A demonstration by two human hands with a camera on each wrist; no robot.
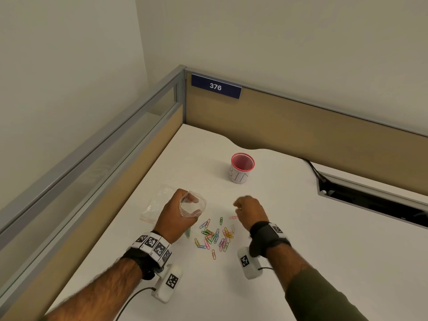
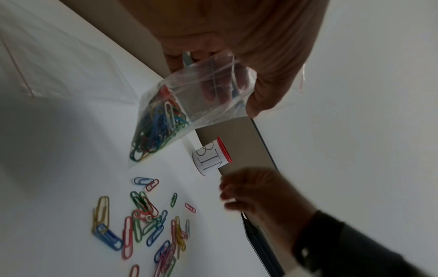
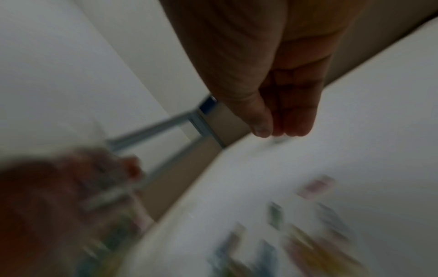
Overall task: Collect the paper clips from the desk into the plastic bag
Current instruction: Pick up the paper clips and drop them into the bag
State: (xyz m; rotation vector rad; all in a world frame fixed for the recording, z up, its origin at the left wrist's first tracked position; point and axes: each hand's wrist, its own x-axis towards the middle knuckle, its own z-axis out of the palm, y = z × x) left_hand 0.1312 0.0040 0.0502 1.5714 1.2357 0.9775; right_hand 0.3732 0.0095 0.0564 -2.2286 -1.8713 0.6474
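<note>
Loose coloured paper clips lie scattered on the near part of the white desk, beyond them the left hand pinches the plastic bag holding clips, the right hand hovers with fingers together, its hold unclear, and farthest stands a red-rimmed cup

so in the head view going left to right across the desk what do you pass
flat spare plastic bag → left hand holding the open plastic bag → loose paper clips → right hand → cable slot; the red-rimmed cup sits further back, above the gap between the hands
</note>
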